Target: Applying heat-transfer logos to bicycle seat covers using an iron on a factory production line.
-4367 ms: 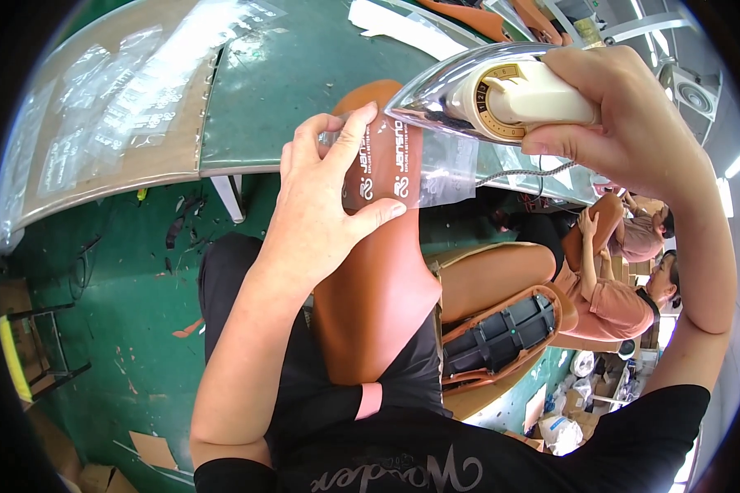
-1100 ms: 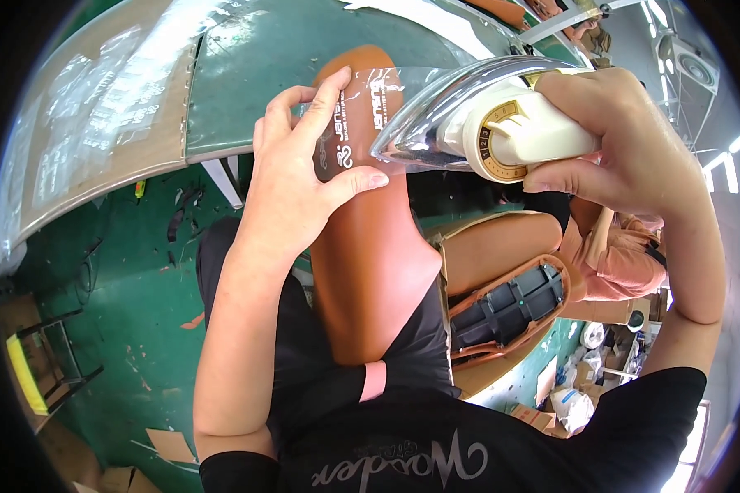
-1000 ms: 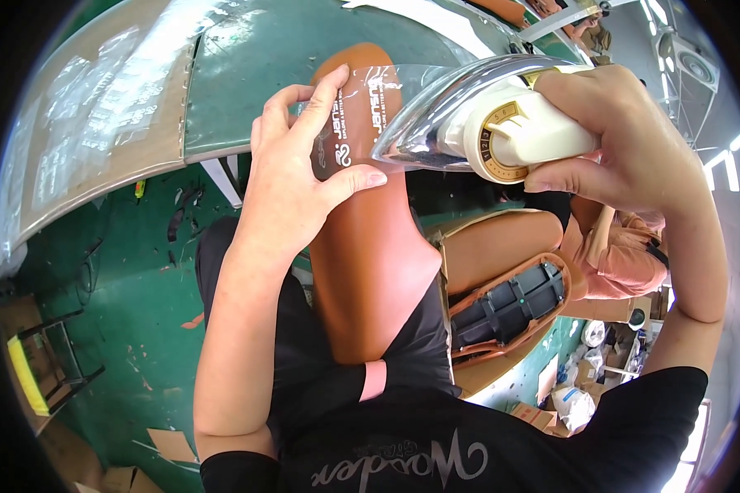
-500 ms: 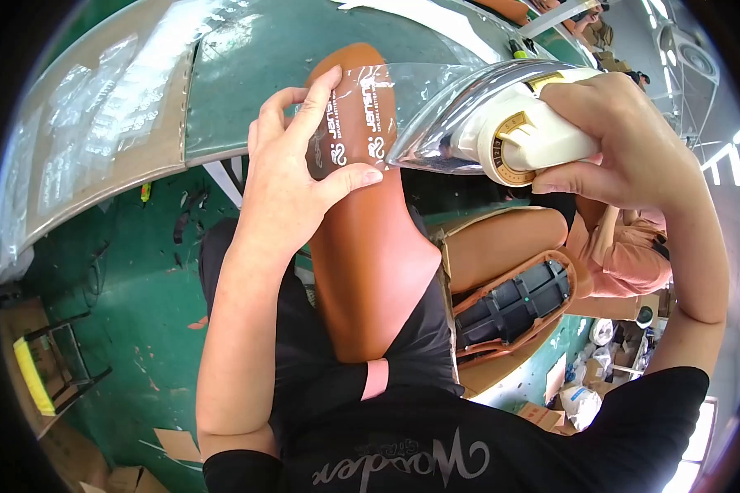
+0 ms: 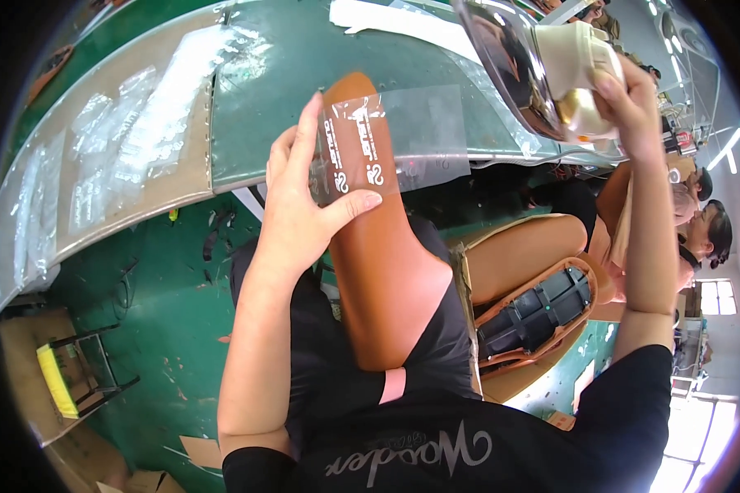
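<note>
My left hand (image 5: 298, 197) holding clear film (image 5: 427, 131) on a brown saddle (image 5: 382, 275), centre, my right hand (image 5: 631, 103) gripping an iron (image 5: 555, 78), upper right

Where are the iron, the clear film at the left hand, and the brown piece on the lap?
Iron (image 5: 515, 72): head view, shiny metal side.
Clear film (image 5: 425, 133): head view, right part.
Brown piece (image 5: 375, 251): head view, its middle.

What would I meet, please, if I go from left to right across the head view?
Yellow panel → left hand → brown saddle-shaped piece → chrome-and-cream iron → right hand. The clear printed film is left out, because it overlaps the brown piece.
</note>
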Tool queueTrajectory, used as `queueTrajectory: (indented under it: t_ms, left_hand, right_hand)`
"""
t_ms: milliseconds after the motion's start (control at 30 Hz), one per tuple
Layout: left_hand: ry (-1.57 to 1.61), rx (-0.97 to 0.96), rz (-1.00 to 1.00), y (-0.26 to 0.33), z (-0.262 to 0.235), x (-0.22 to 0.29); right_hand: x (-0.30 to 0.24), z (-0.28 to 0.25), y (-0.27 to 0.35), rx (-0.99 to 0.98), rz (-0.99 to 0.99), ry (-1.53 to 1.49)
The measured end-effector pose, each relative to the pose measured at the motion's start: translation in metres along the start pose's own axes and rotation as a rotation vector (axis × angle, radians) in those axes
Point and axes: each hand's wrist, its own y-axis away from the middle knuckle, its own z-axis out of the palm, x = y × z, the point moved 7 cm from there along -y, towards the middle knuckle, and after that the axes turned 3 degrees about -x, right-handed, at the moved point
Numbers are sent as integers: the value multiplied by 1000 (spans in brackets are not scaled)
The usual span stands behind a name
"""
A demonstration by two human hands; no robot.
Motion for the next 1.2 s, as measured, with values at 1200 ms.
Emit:
queueTrajectory:
  t_ms: [1200]
  left_hand:
    - [-41,23,-27,3,3,-5]
  right_hand:
    - [32,166,50,396,11,-763]
